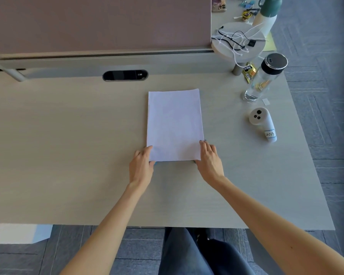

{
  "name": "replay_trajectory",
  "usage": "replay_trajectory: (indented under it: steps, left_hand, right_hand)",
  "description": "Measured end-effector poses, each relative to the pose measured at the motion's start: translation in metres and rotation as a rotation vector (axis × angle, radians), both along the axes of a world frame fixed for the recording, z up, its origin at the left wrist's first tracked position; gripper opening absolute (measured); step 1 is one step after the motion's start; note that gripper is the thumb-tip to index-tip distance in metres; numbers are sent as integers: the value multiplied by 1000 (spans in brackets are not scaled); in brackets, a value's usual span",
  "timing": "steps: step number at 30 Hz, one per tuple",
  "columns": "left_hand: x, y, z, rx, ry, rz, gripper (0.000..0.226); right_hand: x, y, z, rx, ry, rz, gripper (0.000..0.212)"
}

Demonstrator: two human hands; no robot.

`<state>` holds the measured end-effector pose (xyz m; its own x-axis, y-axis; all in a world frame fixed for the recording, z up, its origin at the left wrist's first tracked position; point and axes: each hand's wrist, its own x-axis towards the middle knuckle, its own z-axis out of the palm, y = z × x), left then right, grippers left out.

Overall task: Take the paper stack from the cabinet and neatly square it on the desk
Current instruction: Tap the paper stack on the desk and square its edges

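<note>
A white paper stack [174,124] lies flat on the light wooden desk [68,145], long side pointing away from me, its edges nearly aligned. My left hand [141,165] grips the near left corner, fingers on top and thumb tucked under the near edge. At the near right corner my right hand [209,161] holds the stack the same way, fingertips resting along its right edge. No cabinet is in view.
A clear water bottle [264,78] with a black lid and a white labelled device [263,124] stand right of the stack. A round stand with cables [237,41] and a green-capped bottle [267,12] sit at the back right. A partition [99,22] closes the far side.
</note>
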<state>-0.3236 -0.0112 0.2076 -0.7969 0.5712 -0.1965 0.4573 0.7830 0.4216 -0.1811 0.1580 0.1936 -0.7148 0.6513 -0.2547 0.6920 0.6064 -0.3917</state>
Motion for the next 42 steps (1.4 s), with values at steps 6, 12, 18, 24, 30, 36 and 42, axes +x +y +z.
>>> replay_trajectory:
  steps: [6,12,18,24,30,36,42]
  left_hand:
    - [-1,-1,-3,20,6,-7,55]
    - [-9,-6,-4,-12,82,-60,73]
    - [-24,12,1,113,203,-136,48]
    - [-50,52,-6,69,295,-326,50]
    - [-73,72,-22,-73,288,-496,59]
    - [-79,71,-45,-91,230,-537,58]
    - [-80,66,-61,-126,280,-529,58]
  right_hand:
    - [-1,1,0,-2,24,-7,63]
    - [-3,-3,8,83,81,17,81]
    - [-35,0,20,99,276,108,49]
    - [-71,15,14,137,220,168,49]
    - [-89,30,-5,220,119,247,59]
    - [-90,35,-25,193,45,330,58]
    - [-86,38,-40,183,64,355,58]
